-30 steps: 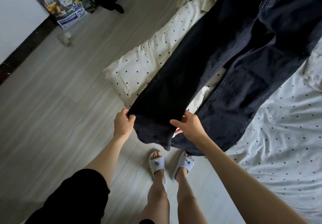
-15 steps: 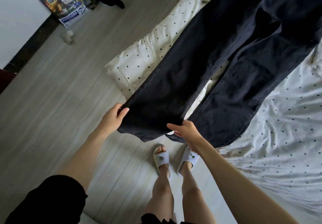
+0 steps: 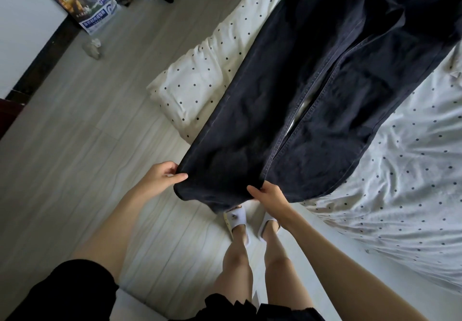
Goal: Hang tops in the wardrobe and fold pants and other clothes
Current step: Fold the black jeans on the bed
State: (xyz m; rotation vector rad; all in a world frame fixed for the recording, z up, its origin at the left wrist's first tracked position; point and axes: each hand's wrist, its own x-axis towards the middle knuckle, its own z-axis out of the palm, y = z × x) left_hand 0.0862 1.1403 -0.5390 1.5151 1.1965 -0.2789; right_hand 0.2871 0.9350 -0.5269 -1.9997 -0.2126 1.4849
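Your left hand [image 3: 160, 178] and right hand [image 3: 268, 194] each pinch a hem corner of the dark jeans [image 3: 312, 90], stretched ahead over the bed [image 3: 400, 170]; heavy, floppy denim, so grip seams

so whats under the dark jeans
Under the jeans lie the dotted bedding and, near the hem, the person's slippers. How the bedding lies beneath the cloth is hidden.

A home bedroom: a bed [image 3: 400, 195] under a white polka-dot sheet, a matching pillow [image 3: 200, 80] at its edge, pale wood-plank floor [image 3: 75, 145], a printed bag [image 3: 82, 0] against the wall
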